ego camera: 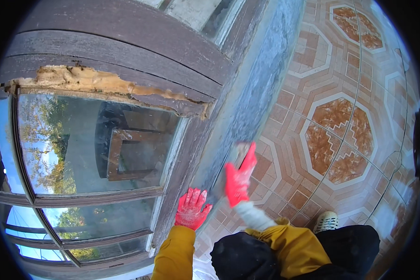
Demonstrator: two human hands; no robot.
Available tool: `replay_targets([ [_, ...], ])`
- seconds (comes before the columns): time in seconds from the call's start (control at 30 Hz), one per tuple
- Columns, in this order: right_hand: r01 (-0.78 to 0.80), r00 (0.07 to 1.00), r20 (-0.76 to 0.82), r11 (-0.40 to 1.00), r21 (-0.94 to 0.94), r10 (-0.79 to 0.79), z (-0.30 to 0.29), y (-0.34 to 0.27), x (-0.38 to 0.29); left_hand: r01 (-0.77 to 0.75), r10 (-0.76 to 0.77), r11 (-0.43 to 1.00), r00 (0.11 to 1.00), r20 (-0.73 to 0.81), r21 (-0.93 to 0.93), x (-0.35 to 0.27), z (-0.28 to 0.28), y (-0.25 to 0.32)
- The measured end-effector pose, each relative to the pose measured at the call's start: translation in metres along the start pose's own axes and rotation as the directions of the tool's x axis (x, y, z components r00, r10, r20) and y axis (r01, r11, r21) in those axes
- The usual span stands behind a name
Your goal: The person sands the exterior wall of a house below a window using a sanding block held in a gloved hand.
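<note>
My right hand, in a red work glove with whitish dust, is closed around a small flat hand tool. Motion blur hides the tool's exact kind. It is at the outer edge of a grey, streaked window sill. Lower on the sill and beside the worn wooden window frame, my left hand lies flat in a matching dusty glove. Its fingers are spread and it holds nothing.
Tan filler covers a rough, damaged strip of the frame above a glass pane. Thin wooden bars divide the window. Right of the sill lies a patterned tile floor; my shoe stands on it.
</note>
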State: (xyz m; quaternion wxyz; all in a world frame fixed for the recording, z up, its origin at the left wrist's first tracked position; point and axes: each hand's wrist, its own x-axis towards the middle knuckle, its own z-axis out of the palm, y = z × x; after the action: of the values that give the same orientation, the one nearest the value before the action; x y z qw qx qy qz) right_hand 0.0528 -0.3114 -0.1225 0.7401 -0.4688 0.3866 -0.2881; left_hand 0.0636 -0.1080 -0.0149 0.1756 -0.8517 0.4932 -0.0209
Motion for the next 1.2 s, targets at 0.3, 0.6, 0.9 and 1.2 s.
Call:
replay_targets([
  [0.3, 0.069, 0.99, -0.13, 0.989, 0.134, -0.051, -0.025, -0.056, 0.127, 0.313, -0.49, 0.799, 0.833, -0.255, -0.514, -0.014, -0.011, 0.06],
  [0.6, 0.184, 0.979, -0.097, 0.981, 0.069, -0.177, -0.019, -0.039, 0.075, 0.726, -0.675, -0.237, 0.354, 0.647, -0.645, -0.052, -0.005, 0.137],
  [0.9, 0.181, 0.979, -0.133, 0.964, 0.194, -0.157, -0.007, -0.03, 0.089, 0.559, -0.996, -0.046, 0.034, 0.079, -0.828, -0.087, 0.032, 0.118],
  [1.2, 0.226, 0.972, -0.08, 0.971, 0.075, -0.22, -0.019, -0.044, 0.091, 0.531, -0.65, 0.735, 0.73, -0.213, -0.421, -0.03, -0.005, 0.042],
])
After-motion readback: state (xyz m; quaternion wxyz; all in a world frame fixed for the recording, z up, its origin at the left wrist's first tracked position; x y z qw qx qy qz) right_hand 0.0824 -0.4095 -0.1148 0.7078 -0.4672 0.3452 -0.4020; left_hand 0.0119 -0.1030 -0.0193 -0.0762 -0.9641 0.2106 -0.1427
